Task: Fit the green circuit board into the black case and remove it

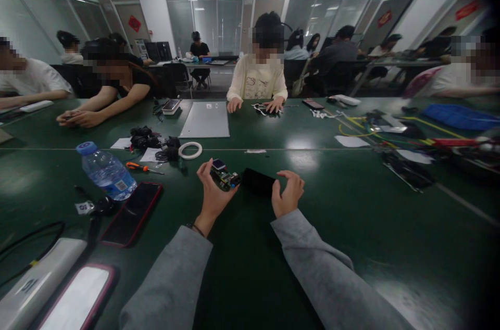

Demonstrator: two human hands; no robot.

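Observation:
My left hand (213,192) is raised over the dark green table (332,215) and holds a small green circuit board (224,176) with a tiny screen between thumb and fingers. Just to its right lies a flat black rectangular piece (257,182). My right hand (288,193) sits beside that piece with its fingers curled in a loose pinch; whether it holds anything small I cannot make out. Both arms wear grey sleeves.
A water bottle (105,169), a red-edged phone (132,213), an orange screwdriver (142,167), a white tape ring (190,150) and black parts (150,140) lie to the left. A laptop (205,119) lies ahead. Several people sit across the table; cables and a blue tray (461,115) lie at right.

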